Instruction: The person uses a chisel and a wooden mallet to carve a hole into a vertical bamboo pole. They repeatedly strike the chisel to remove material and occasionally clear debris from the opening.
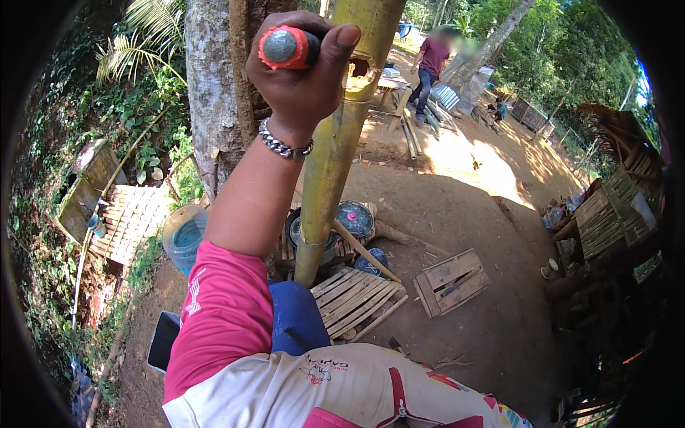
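Observation:
My left hand [303, 93], with a chain bracelet at the wrist, is raised at the top and closed around a tool handle [280, 47]. The handle has a ragged red wrap and a rounded grey butt that faces me; the rest of the tool is hidden. Just right of the hand stands a thick yellow-green bamboo pole [330, 157]. A jagged hole [360, 67] is broken into its wall beside my thumb. I cannot see my right hand.
A grey tree trunk [208, 93] rises left of the pole. Around its foot are a slatted bamboo rack [357, 296], pots with a lid [354, 220], a clear bucket [184, 235] and a low wooden board [451, 282]. Farther back stands a person [432, 60].

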